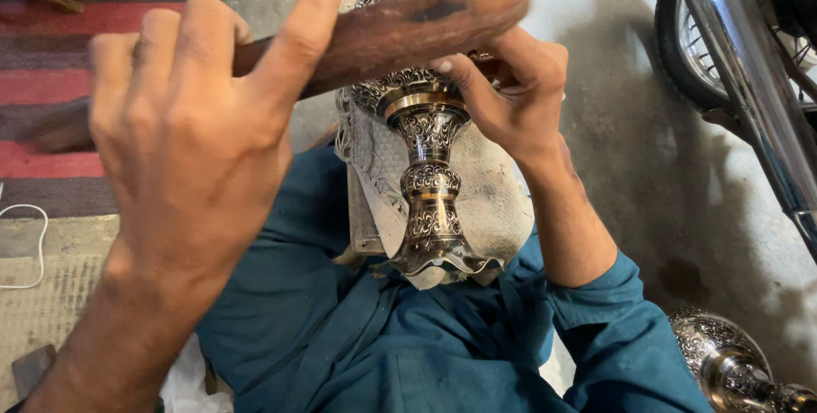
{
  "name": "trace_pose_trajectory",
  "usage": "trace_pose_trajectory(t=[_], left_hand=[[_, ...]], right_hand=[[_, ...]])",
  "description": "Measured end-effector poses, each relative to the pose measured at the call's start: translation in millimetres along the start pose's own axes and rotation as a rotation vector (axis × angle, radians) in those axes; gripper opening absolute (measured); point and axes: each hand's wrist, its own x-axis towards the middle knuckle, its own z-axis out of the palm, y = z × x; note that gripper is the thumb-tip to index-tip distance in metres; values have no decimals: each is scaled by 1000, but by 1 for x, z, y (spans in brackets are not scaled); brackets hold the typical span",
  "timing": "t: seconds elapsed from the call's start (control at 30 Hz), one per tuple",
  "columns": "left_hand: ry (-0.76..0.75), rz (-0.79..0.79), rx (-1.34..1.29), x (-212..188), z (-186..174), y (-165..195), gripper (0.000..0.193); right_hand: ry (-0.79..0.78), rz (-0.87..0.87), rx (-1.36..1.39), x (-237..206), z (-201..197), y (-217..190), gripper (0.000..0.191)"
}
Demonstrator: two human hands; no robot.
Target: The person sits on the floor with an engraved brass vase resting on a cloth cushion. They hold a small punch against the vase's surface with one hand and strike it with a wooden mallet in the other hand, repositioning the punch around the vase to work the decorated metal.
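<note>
A wheel and chrome pipe of a motorbike stand at the floor's right edge. A tall engraved silver-and-brass metal vase lies on cloth across the teal-clad lap. The left hand, its grip wrapped around a brown wooden mallet, holds it above the vase. The right hand pinches something small against the vase; what it is I cannot tell.

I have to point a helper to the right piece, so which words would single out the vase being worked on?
Start at the teal-clothed lap in the middle, where a pale cloth lies. The engraved metal vase stands on it, steadied by the right hand, with a wooden mallet across its upper body. Unlike the second engraved vessel on the floor at lower right, this one rests on cloth.
</note>
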Motion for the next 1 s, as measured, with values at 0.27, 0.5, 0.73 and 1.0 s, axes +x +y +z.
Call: trace_pose_trajectory(t=[0.27,0.5,0.73,1.0], left_hand=[[8,-58,-81,-6,6,-6,75],[-3,-35,137,-6,4,-8,69],[56,-60,-5,-8,8,-9,75],[-9,-69,130,2,0,-4,72]], right_hand=[[1,-25,-4,-1,0,2,20],[-18,-47,86,2,0,1,22],[-25,-41,10,5,-2,-3,20],[-46,2,97,4,-3,-6,18]])
